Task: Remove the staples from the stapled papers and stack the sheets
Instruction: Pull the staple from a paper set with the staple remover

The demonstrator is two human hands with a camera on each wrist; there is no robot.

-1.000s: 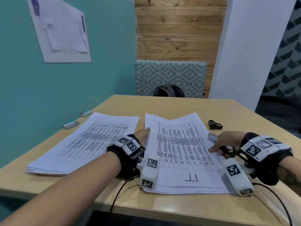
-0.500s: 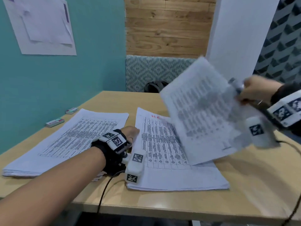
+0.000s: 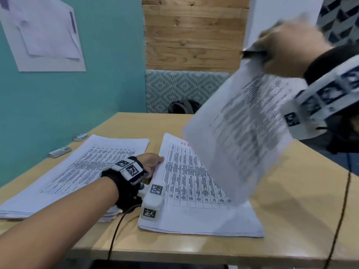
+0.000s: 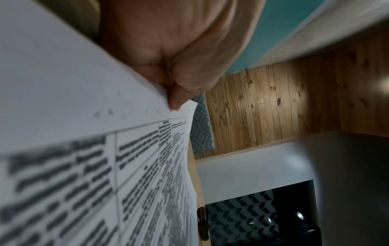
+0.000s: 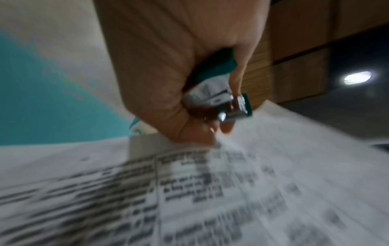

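Note:
My right hand (image 3: 287, 47) is raised high at the right and pinches the top edge of one printed sheet (image 3: 239, 136), which hangs blurred in the air. The same hand (image 5: 168, 83) also grips a teal and metal staple tool (image 5: 221, 94) above the sheet (image 5: 210, 191). Below it lies the right pile of printed papers (image 3: 190, 183) on the wooden table (image 3: 301, 191). My left hand (image 3: 151, 162) sits at that pile's left edge. Its curled fingers (image 4: 174, 99) pinch the paper edge (image 4: 84, 149). A second pile (image 3: 87, 167) lies to the left.
Two small flat boxes (image 3: 60, 152) (image 3: 80, 137) lie by the teal wall. A cable (image 3: 340, 210) runs over the table's right side. Behind the table stands a patterned chair back (image 3: 184, 88) with a dark bag (image 3: 183, 106) on the seat.
My right hand has lifted the top sheet off the right pile, up and to the right. The left hand has stayed at the pile's left edge.

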